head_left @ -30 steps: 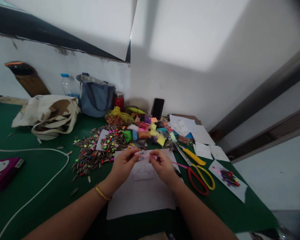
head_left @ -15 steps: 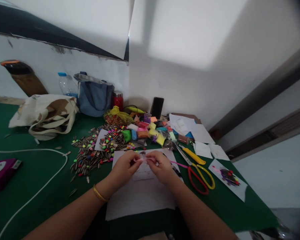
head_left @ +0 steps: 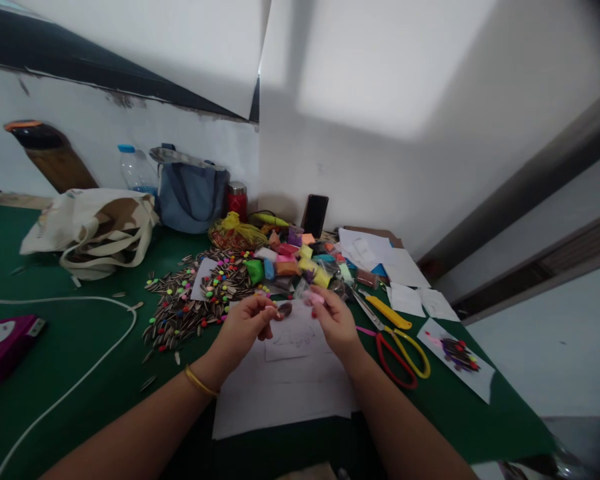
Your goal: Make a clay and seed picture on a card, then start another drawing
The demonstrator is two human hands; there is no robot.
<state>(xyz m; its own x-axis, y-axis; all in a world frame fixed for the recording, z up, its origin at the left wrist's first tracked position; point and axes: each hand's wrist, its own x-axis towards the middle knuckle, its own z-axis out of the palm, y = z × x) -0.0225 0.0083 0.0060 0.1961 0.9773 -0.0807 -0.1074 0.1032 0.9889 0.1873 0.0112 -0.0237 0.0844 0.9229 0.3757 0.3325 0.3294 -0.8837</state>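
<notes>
My left hand [head_left: 244, 325] is raised over the white paper sheet [head_left: 285, 387] and pinches a dark sunflower seed [head_left: 285, 309] at its fingertips. My right hand [head_left: 333, 317] is held a little apart to the right, fingers closed on a small lump of pink clay [head_left: 314, 298]. A gold bangle [head_left: 200, 384] sits on my left wrist. The paper under my hands carries a faint pencil drawing [head_left: 293, 338].
A heap of sunflower seeds with coloured clay dots [head_left: 190, 303] lies left of the paper. Bags of coloured clay [head_left: 295, 263], scissors [head_left: 400, 350], a yellow-handled tool [head_left: 387, 312], a phone [head_left: 315, 215], bags [head_left: 97, 227], a white cable [head_left: 80, 373] and loose papers [head_left: 405, 273] crowd the green table [head_left: 55, 347].
My hands were joined over a pink strip of clay; now they have drawn apart and risen, the left with a seed, the right with the pink clay.
</notes>
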